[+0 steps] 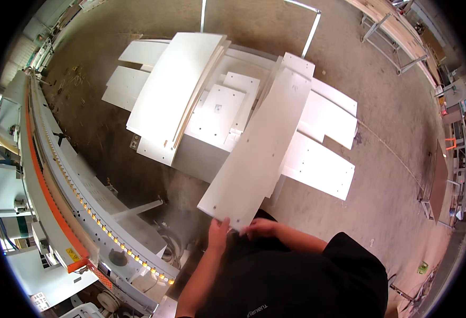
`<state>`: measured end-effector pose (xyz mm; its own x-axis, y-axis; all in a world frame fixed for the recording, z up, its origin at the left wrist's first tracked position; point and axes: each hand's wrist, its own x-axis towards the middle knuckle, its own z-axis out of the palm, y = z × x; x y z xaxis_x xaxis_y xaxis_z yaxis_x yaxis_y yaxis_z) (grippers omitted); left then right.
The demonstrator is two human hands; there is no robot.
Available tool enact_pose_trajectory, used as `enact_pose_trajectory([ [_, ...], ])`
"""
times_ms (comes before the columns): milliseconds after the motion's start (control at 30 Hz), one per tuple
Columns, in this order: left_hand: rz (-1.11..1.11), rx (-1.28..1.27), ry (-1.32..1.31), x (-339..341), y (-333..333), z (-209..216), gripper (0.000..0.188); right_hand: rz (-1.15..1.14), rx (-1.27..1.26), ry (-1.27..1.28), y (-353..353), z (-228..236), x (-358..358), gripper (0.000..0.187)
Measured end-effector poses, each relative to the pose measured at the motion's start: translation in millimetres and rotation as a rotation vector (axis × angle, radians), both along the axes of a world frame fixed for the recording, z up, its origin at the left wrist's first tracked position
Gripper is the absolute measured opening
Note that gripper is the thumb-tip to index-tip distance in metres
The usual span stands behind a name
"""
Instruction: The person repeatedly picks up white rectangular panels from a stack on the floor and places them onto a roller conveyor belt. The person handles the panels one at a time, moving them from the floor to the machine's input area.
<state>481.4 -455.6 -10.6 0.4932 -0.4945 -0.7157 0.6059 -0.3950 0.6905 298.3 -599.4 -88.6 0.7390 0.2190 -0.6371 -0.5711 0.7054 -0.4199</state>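
My left hand (219,233): grasping the near end of a long white panel (264,143).
My right hand (260,228): fingers at that end's right corner; I cannot tell whether they grip.
Panel's place: slanting away from my body, across the right part of a pile of white boards (320,164).
Pile's middle: 2 smaller drilled pieces, overlapping.
Pile's left: a broad white sheet (177,82) on top.
Machine (66,199): along my left, with an orange strip (38,159).
Far right: a wood-topped bench (389,24) on the brown floor (402,122).
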Motion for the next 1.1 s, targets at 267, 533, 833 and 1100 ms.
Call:
enact_pose_trajectory([
  [267, 0.236, 0.181, -0.067, -7, 117, 50, 0.037, -0.606, 0.037, 0.223, -71, -97, -30, 0.051],
  [533, 0.634, 0.362, -0.294, -25, 280, 115, 0.028, -0.714, -0.224, 0.613, -116, -88, -26, 0.041],
  [833, 0.881, 0.671, -0.647, -47, 350, 115, 0.035, -0.675, -0.297, 0.577, -55, -55, 23, 0.032],
  [1100, 1.450, 0.583, -0.486, -147, 444, 82, 0.031, -0.322, -0.397, 0.325, -3, 44, 113, 0.020],
])
